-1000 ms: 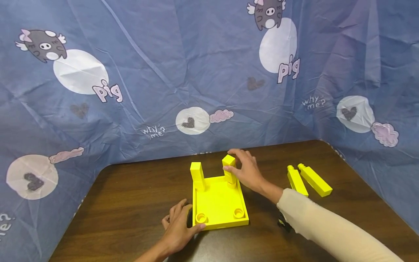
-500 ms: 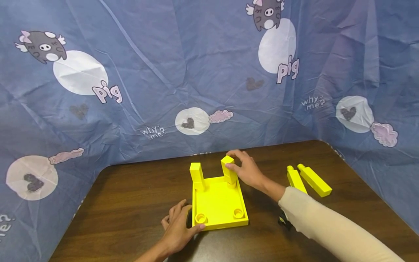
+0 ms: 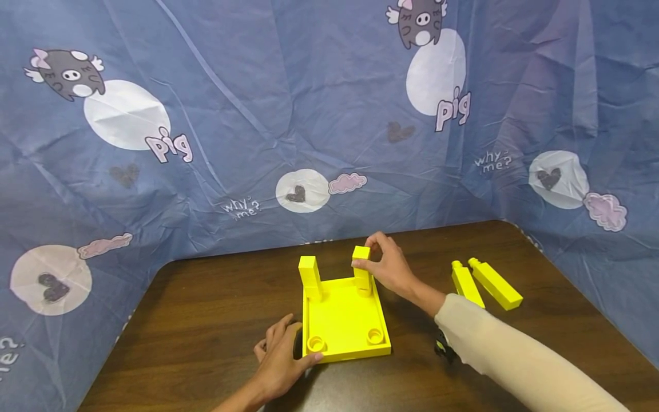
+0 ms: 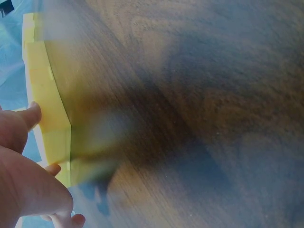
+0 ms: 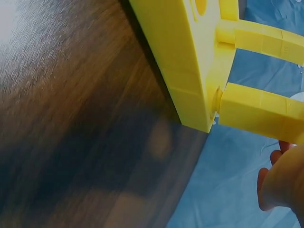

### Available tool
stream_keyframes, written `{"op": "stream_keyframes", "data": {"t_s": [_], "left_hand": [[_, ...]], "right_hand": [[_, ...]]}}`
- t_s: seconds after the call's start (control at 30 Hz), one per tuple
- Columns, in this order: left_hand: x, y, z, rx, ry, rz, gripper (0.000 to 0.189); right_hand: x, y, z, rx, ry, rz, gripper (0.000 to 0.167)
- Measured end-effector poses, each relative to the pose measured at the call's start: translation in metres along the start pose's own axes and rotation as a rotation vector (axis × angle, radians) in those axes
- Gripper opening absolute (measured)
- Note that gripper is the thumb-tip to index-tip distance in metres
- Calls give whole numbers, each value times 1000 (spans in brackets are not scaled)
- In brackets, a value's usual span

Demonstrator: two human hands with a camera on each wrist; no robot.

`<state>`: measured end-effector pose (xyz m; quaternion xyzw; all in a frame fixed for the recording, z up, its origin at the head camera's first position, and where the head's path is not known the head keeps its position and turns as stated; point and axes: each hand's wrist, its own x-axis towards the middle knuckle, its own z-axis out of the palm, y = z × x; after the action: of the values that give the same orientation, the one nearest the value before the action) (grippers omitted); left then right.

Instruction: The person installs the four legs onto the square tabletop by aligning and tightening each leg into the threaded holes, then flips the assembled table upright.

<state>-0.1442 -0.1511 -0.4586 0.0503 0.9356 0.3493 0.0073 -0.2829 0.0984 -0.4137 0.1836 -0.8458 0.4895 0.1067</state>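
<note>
A shallow yellow base [image 3: 345, 320] with a raised rim and round corner sockets lies flat on the table. In the head view, my left hand [image 3: 280, 355] grips its near left corner, thumb on the front rim and fingers by the left side. My right hand [image 3: 393, 266] pinches the upper part of a square yellow post [image 3: 362, 277] between thumb and fingers. This post stands upright at the far right corner socket; the right wrist view shows a narrow gap [image 5: 219, 100] at its foot. Another yellow post [image 3: 309, 277] stands at the far left corner.
Two loose yellow posts, a nearer one [image 3: 467, 285] and a farther one [image 3: 496, 284], lie on the brown wooden table [image 3: 206, 320] to the right, their threaded-looking ends pointing away. A blue printed cloth [image 3: 329, 114] hangs behind the table.
The post in my right hand has turned about its length, from a corner facing me to a flat side. My right fingers have shifted around it. My left hand and the base stay put.
</note>
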Motion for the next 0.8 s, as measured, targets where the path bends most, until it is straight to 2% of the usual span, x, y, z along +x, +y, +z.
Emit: {"op": "stream_keyframes", "data": {"t_s": [0.17,0.27,0.37,0.47,0.8], "left_hand": [[0,1,0,2,-1,-2,61],[0,2,0,3,-2,-2,61],[0,2,0,-2,-6,-4,61],[0,2,0,-8,-10,-7,62],[0,1,0,-13,-16,-8,65]], "right_hand": [[0,-1,-9,-36,-141,-59,52],[1,-1,-15,-25,-236,-72,50],[2,0,-19,1,-277,-67,46],[3,3,-20,17,-261,-47,44],[5,6,-9,-66,-58,101,40]]}}
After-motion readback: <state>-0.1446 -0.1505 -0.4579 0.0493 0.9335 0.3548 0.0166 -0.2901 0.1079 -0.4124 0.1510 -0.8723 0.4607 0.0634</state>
